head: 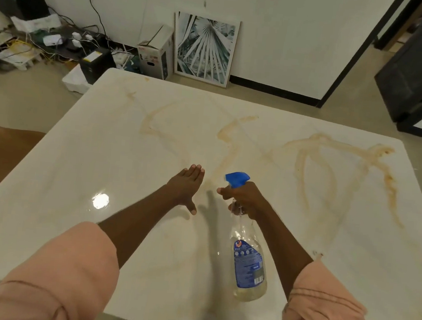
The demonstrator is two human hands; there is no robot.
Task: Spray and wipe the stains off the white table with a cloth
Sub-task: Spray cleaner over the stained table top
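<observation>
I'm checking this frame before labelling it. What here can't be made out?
- Cloth: none shows in the head view; whether it lies outside the frame cannot be told.
- Spray bottle label: print too small to read.
- Nozzle: motion-blurred, so no spray can be made out.
- Table near edge: cut off by the sleeves and the frame's bottom edge.
- Right hand trigger finger: hidden behind the bottle neck.

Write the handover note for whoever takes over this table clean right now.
Left hand: open, flat, empty, low over the white table.
Right hand: gripping the neck of the spray bottle, blue nozzle aimed away from you.
Done: nothing visibly wiped.
Left: brown stains streak the far and right side; spray them, then wipe. No cloth is in view, so find one first.
</observation>
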